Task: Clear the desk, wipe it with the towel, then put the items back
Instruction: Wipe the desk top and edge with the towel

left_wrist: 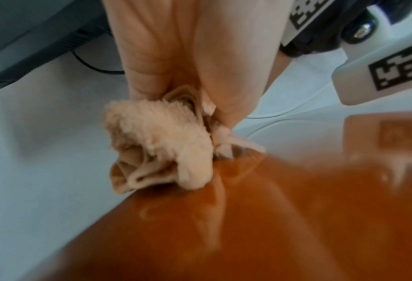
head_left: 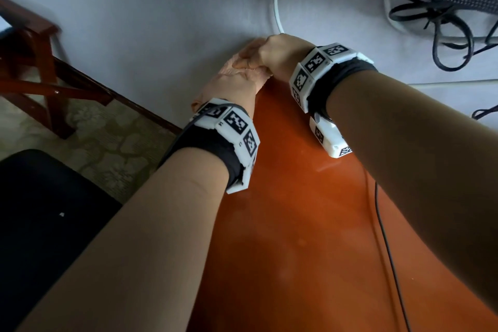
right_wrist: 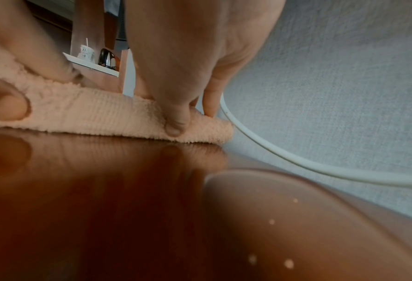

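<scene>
From the head view, our two bare forearms fill the foreground, reaching to the far corner of the orange desk (head_left: 296, 224). There our left hand (head_left: 231, 83) and right hand (head_left: 275, 54) meet over the pale towel (head_left: 242, 69), which is almost wholly hidden beneath them; their fingers cannot be made out here. A white cable (head_left: 277, 3) runs up the wall behind, and a black chair (head_left: 48, 210) is cut off at lower left.

At the left wrist, our left hand (left_wrist: 188, 57) grips a bunched end of the towel (left_wrist: 159, 140), fingers curled round it, at the desk (left_wrist: 296, 218) edge.

At the right wrist, the blurred desk (right_wrist: 104, 190) lies nearest; our right hand (right_wrist: 200, 57) pinches the towel (right_wrist: 99, 114) against it, beside the white cable (right_wrist: 296, 161).
</scene>
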The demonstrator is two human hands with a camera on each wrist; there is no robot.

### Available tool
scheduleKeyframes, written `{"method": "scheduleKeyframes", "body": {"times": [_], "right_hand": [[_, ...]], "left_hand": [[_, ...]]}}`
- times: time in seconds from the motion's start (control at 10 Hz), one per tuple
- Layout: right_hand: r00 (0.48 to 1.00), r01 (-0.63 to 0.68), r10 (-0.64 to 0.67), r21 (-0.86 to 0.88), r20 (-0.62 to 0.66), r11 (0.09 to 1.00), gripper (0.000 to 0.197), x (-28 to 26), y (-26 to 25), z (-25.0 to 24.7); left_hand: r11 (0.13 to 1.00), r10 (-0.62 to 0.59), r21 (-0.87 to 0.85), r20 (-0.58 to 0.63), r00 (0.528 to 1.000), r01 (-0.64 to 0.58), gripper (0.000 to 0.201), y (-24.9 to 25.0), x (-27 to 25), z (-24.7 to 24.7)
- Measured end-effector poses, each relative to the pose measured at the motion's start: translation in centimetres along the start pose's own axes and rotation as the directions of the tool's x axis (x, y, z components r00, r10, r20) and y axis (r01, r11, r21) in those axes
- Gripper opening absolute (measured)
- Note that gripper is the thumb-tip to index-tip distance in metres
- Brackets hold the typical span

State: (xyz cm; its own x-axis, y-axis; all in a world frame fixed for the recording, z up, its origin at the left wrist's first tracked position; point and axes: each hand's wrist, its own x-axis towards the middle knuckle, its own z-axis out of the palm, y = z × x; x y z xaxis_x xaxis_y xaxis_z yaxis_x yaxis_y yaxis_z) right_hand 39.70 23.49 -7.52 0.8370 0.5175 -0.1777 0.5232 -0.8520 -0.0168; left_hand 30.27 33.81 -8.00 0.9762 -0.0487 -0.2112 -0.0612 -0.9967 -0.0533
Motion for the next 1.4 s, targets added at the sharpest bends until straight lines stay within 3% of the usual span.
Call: {"method": "scheduleKeyframes", "body": {"times": [0.1,0.4,0.6,0.7,0.8,1.0,1.4], "right_hand": [[0.996,0.061,-0.057,-0.063,0.064,0.996,0.045,-0.7,-0.9,-0.4],[1.000,-0.010,0.011,0.052,-0.025,0.999,0.040,-0.2,-1.6,0.9],[1.000,0.012,-0.011,0.106,-0.012,0.994,0.039,-0.5,-2.2,1.1],[0.999,0.041,-0.039,0.078,-0.030,0.996,0.040,-0.5,-2.7,1.4],[0.989,0.149,-0.146,-0.116,0.027,0.982,0.042,-1.0,-3.6,1.0],[0.983,0.182,-0.159,-0.363,0.091,0.914,0.038,-1.4,-5.2,1.2],[0.981,0.190,-0.192,-0.332,0.028,0.924,0.031,-2.1,-7.5,2.3]], "left_hand": [[1.000,-0.007,0.021,-0.011,1.000,0.007,0.042,-0.1,-0.3,0.3],[1.000,-0.022,0.004,-0.003,1.000,0.022,0.038,-1.0,-1.8,0.5],[0.999,-0.047,-0.001,0.065,0.997,0.047,0.043,-1.3,-3.2,0.0],[0.999,-0.035,-0.006,0.052,0.998,0.036,0.046,-1.5,-3.4,0.2],[1.000,-0.025,0.013,0.034,0.999,0.025,0.042,-1.8,-4.2,0.5],[0.998,-0.060,-0.021,0.023,0.998,0.061,0.041,-2.4,-5.2,1.2],[0.993,-0.108,-0.039,0.033,0.994,0.109,0.051,-3.4,-7.4,2.3]]}}
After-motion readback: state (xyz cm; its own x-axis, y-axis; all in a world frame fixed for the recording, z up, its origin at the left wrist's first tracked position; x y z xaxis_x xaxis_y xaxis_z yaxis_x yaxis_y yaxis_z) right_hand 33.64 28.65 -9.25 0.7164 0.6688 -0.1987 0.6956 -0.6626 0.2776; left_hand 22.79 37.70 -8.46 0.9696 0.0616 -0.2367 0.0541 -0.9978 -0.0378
